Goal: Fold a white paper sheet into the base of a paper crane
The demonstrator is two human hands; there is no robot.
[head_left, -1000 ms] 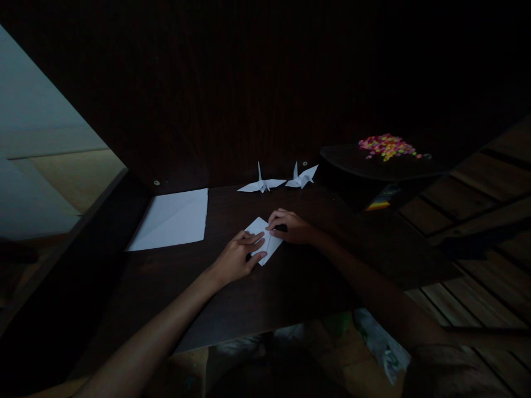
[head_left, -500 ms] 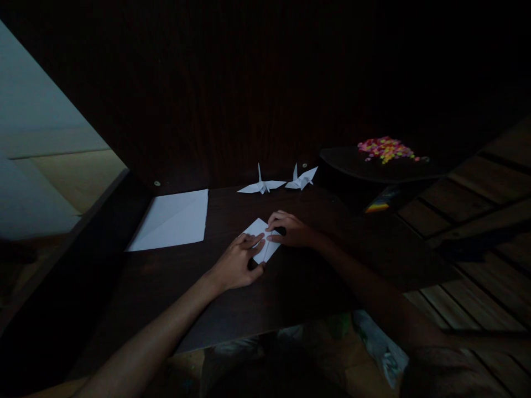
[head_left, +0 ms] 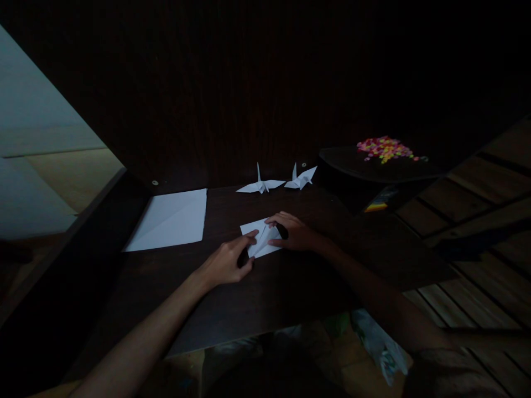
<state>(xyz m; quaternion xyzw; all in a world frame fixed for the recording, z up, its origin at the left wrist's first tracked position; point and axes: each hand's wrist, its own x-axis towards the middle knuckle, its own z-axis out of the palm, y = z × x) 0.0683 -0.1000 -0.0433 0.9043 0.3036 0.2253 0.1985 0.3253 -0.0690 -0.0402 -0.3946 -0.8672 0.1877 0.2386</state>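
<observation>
A small folded white paper (head_left: 262, 243) with creases across it lies flat on the dark tabletop between my hands. My left hand (head_left: 228, 261) is at its left side, with thumb and index finger stretched apart and their tips touching the left part of the sheet. From the right, my right hand (head_left: 292, 231) bends its fingers and thumb over the paper's right part, gripping it there and hiding that corner. Behind the paper stand two white origami cranes, one in the middle (head_left: 261, 186) and one farther right (head_left: 301, 179).
A larger white paper sheet (head_left: 170, 220) with a diagonal crease lies on the left of the table. Small colourful pieces (head_left: 388, 149) are heaped on a curved dark shelf (head_left: 373, 173) at the right. A dark panel (head_left: 232, 99) rises behind the table.
The folded paper has turned on the table, from a diamond pose to a more square-on one. My left hand has drawn slightly left with its fingers spreading; my right hand stays nearly in place.
</observation>
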